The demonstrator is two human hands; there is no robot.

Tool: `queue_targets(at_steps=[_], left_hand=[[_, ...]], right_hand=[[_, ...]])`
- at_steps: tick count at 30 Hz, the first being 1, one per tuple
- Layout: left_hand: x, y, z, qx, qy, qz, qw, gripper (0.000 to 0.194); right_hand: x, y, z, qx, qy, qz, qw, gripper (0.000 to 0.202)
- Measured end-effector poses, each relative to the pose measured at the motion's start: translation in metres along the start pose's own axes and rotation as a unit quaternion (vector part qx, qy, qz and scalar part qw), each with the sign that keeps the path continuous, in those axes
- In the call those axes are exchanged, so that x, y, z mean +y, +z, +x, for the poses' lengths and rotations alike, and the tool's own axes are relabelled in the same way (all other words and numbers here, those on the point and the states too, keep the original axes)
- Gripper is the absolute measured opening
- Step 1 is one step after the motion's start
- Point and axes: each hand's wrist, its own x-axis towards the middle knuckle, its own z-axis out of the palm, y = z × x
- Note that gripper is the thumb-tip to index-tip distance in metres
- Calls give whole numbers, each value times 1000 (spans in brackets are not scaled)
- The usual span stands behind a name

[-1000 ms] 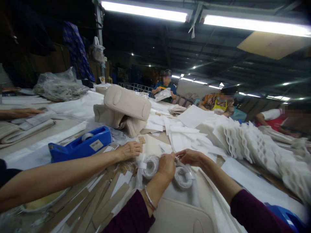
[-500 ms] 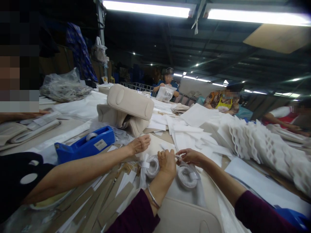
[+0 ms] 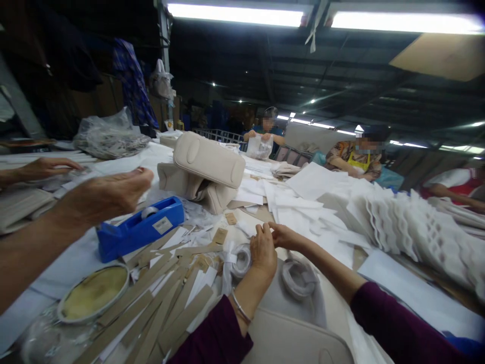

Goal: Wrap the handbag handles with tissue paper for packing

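In front of me lies a beige bag [image 3: 303, 333], with two coiled handles wrapped in clear plastic, the left wrapped handle [image 3: 241, 260] and the right wrapped handle [image 3: 293, 280]. My left hand [image 3: 264, 253], a bangle at its wrist, is closed just beside the left coil, fingertips pinched. From the right, my right hand [image 3: 288, 236] meets it above the bag, thumb and fingers also pinched. Whatever sits between the fingertips is too small to make out. Brown tags [image 3: 220, 236] lie just left of my hands.
A blue tape dispenser [image 3: 140, 227] stands left, near a co-worker's hand [image 3: 109, 197]. Beige strips [image 3: 162, 303] and a round yellowish dish [image 3: 94, 293] lie at front left. Another beige bag [image 3: 208, 159] rests behind; white foam sheets [image 3: 397, 217] pile up at right.
The co-worker's bare arm has drawn back left, away from beside my hands, uncovering the tags and dish. My right hand has moved slightly left, closer to my left hand's fingertips.
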Motion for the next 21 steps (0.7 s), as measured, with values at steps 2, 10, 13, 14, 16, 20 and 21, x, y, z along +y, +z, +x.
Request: queue_targets(at_steps=[2, 10, 13, 14, 16, 20, 21], left_hand=[[-1, 3, 1, 12, -17, -16, 1000, 38], [0, 2, 1, 32, -15, -30, 999, 22], [0, 4, -1, 31, -24, -10, 999, 21], [0, 5, -2, 25, -26, -6, 999, 21], [-1, 6, -3, 10, -22, -3, 1000, 22], [-4, 6, -4, 6, -4, 5, 1000, 29], [-4, 6, -4, 10, 1, 7, 1000, 33]], right_hand=[[3, -5, -7, -51, 44, 122, 990, 50], [12, -3, -2, -69, 108, 327, 937, 25], [14, 3, 10, -60, 108, 311, 942, 31], [15, 4, 13, -62, 111, 309, 942, 33], [18, 3, 17, -78, 121, 304, 942, 32], [23, 0, 31, -76, 165, 297, 937, 12], [23, 1, 37, -59, 177, 291, 938, 12]])
